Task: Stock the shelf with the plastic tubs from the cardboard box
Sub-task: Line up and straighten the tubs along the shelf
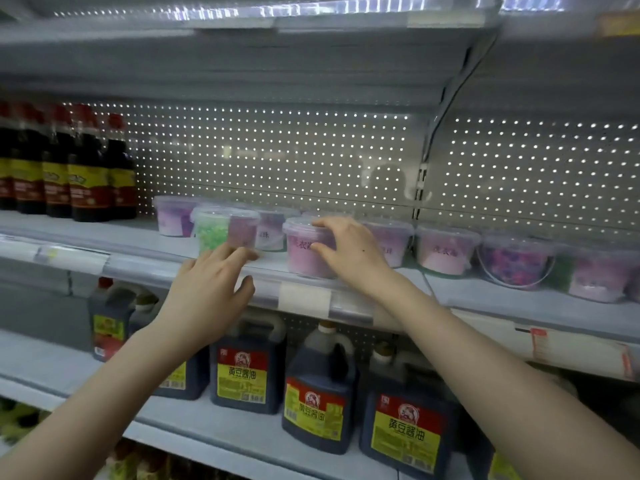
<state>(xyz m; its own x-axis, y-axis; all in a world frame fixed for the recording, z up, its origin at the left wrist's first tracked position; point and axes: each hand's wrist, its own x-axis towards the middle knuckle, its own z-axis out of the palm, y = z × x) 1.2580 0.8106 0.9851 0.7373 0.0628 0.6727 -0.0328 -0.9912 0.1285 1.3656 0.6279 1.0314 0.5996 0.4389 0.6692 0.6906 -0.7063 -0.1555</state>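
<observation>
Right hand [349, 258] curls round the pink tub [304, 252], likely squaring it to the shelf [114, 235] front; my left hand [207, 292], fingers loose, empty, hovers by the green tub [211, 230].

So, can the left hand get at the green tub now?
Probably yes: the left hand is open just before the green tub at the shelf edge, nothing between them; the right hand grips the pink tub beside it.

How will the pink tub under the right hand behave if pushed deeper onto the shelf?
The pink tub looks squat and flat-based, so it probably slides rather than tips. Its clear plastic wall seems rigid, likely holding shape under the right hand. The smooth shelf should offer little friction.
</observation>
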